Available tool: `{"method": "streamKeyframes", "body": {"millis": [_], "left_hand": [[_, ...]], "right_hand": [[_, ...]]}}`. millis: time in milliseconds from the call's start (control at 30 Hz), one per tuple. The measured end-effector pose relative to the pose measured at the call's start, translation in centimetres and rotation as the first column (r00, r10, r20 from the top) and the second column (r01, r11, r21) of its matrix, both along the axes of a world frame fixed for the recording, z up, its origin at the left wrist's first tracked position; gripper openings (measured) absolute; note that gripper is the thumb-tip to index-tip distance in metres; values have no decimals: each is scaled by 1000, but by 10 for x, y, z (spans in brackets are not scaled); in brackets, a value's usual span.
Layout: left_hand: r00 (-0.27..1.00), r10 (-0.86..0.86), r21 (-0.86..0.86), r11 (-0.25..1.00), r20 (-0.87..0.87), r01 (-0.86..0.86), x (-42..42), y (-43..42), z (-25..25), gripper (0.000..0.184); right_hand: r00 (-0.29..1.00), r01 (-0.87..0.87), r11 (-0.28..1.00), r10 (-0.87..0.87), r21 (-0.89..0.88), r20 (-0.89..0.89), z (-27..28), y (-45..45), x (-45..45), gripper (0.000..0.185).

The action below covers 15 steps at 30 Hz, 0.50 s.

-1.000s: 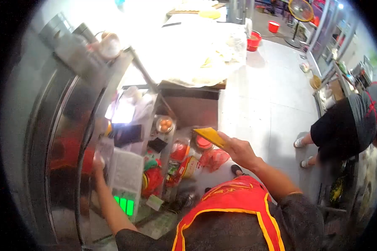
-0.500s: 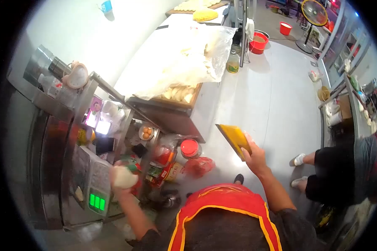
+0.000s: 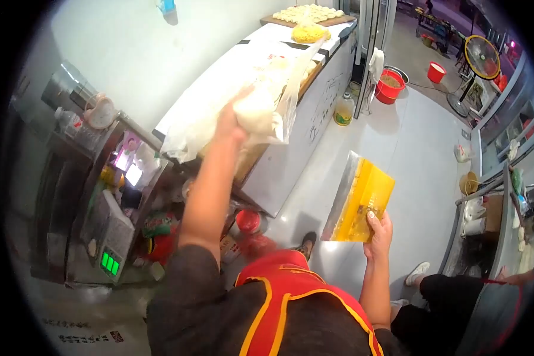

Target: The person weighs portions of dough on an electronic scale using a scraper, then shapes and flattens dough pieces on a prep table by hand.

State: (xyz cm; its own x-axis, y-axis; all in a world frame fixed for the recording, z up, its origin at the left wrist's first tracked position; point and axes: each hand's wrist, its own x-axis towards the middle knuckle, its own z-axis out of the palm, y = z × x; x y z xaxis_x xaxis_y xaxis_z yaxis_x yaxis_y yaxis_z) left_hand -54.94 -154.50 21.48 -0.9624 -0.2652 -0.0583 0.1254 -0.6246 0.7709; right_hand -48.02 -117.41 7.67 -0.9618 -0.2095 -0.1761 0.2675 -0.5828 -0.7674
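Note:
My left hand (image 3: pixel 230 123) reaches over the worktop, its fingers wrapped round a pale lump of dough (image 3: pixel 255 111). Around the dough lies clear plastic sheeting (image 3: pixel 190 127), spread over the board with dough pieces. In my right hand (image 3: pixel 378 232), out over the floor, is a scraper (image 3: pixel 368 199) with a yellow handle part and a metal edge, gripped at its lower right side. A digital scale (image 3: pixel 114 228) with green lit digits sits on the shelf at the left.
Beyond the sheeting are a yellow mound (image 3: pixel 310 34) and a board of small dough pieces (image 3: pixel 308 13). Red buckets (image 3: pixel 389 89), an oil bottle (image 3: pixel 343 110) and a fan (image 3: pixel 482 57) stand on the floor. Another person (image 3: pixel 457 305) is at the lower right.
My left hand has moved from the scale up to the worktop with the dough. My right hand has shifted right with the scraper, which now shows its broad face. The view has turned.

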Motion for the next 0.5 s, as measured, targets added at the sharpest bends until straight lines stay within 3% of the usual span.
{"method": "streamKeyframes", "body": {"millis": [33, 100, 200, 267, 300, 333, 400, 500], "left_hand": [[999, -53, 53, 997, -6, 53, -39, -24, 7, 34], [980, -187, -185, 963, 66, 196, -97, -59, 21, 32], [869, -65, -514, 783, 491, 349, -158, -98, 7, 31], [824, 41, -699, 555, 566, 452, -189, -122, -28, 31], [808, 60, -738, 451, 586, 502, -209, -141, -58, 33], [846, 67, -835, 221, 528, 504, -210, -130, -54, 37], [804, 134, -814, 145, 579, 562, -205, -100, -29, 46], [744, 180, -765, 171, 643, 621, -237, -111, -37, 57]], "right_hand": [[1000, -11, 1000, 11, -4, -11, 0, 2, -12, 31], [998, -54, 998, 52, -43, -34, 7, 7, -44, 35], [981, -143, 990, 144, 17, -127, 23, 2, -104, 43], [949, -200, 969, 229, 147, -216, 37, -14, -155, 43], [859, -219, 916, 344, 336, -379, 48, -29, -183, 43], [726, -186, 838, 469, 513, -503, 62, -45, -215, 43], [363, 45, 666, 684, 745, -633, 103, -86, -265, 33], [125, 175, 476, 858, 862, -499, 129, -145, -336, 20]]}}
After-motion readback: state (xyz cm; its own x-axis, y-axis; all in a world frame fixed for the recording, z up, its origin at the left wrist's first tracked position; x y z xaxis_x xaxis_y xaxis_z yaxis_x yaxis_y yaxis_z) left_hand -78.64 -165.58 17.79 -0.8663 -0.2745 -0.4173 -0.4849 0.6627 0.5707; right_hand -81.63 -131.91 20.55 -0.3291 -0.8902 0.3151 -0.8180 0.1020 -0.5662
